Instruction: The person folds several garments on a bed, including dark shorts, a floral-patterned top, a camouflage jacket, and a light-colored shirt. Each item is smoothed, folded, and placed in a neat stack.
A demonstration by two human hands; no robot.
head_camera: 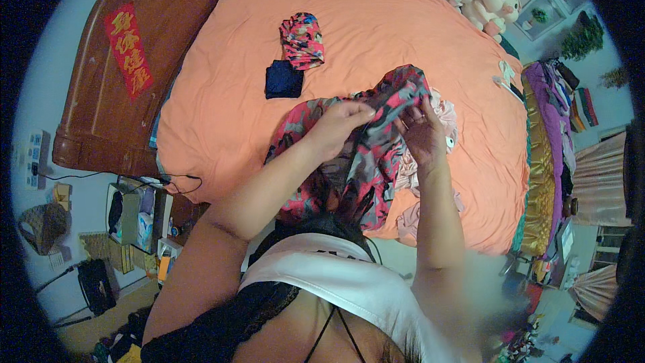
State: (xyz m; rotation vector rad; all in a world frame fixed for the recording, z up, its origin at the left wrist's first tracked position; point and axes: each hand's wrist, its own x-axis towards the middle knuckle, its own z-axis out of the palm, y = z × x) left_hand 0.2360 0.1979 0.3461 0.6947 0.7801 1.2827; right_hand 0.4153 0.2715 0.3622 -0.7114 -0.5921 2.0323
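Both hands are on a camouflage-patterned garment (373, 171) in pink, grey and black, which drapes over the near edge of the bed. My left hand (345, 123) pinches an upper edge of it between thumb and fingers. To the right, my right hand (421, 131) grips the same raised edge with the fingertips. Partly behind my right hand lies a crumpled pale pink cloth (443, 111) with a printed eye on it. Farther up the bed rest a folded bundle of pink camouflage fabric (302, 43) and a folded dark navy cloth (284, 79), touching each other.
An orange sheet (227, 85) covers the bed. A brown headboard (85, 111) bearing a red paper with writing stands left. Plush toys (491, 5) line the far right edge. Along the right side are gold and purple fabrics (541, 161). A cable (186, 177) hangs at the lower left.
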